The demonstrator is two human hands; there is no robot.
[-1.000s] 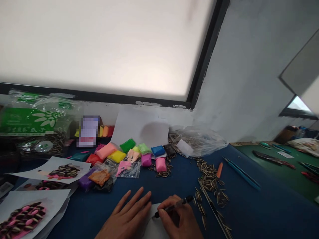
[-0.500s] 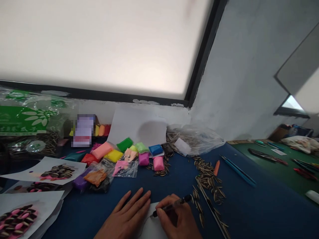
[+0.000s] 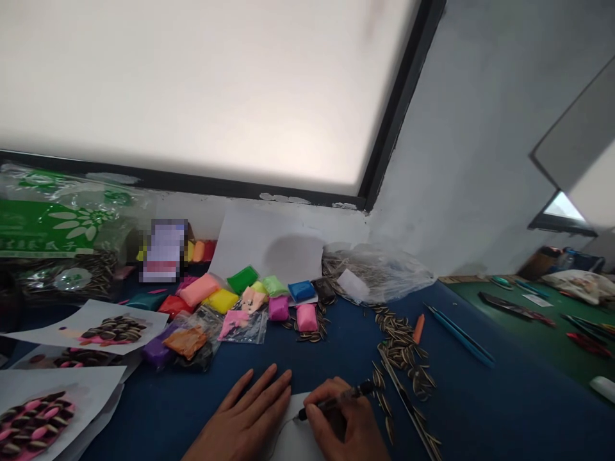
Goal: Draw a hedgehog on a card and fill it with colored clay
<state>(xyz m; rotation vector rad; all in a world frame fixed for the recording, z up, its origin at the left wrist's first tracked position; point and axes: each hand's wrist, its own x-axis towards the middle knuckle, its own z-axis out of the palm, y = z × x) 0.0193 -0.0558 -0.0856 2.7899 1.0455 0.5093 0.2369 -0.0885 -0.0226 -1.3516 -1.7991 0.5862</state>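
My right hand (image 3: 348,419) is closed around a dark pen (image 3: 331,402), its tip down on a white sheet of paper (image 3: 294,442). A thin curved line runs on the sheet to the left of the pen tip. My left hand (image 3: 252,410) lies flat with its fingers stretched out, along the sheet's left edge. The lower part of the paper is cut off by the frame. Striped sunflower seeds (image 3: 396,336) lie loose to the right of my right hand, beside a long thin metallic tool (image 3: 408,403).
Packets of coloured clay (image 3: 199,291) lie beyond my hands. Sheets with seed-and-clay pictures (image 3: 38,422) are at the left, below a green-labelled seed bag (image 3: 48,227). Blue tweezers (image 3: 461,336) and an orange stick (image 3: 419,328) lie right. A clear bag (image 3: 379,272) rests against the wall.
The pen tip has shifted very slightly right on the paper, with the drawn line behind it. The whole view has tilted a little; my left hand stays in place.
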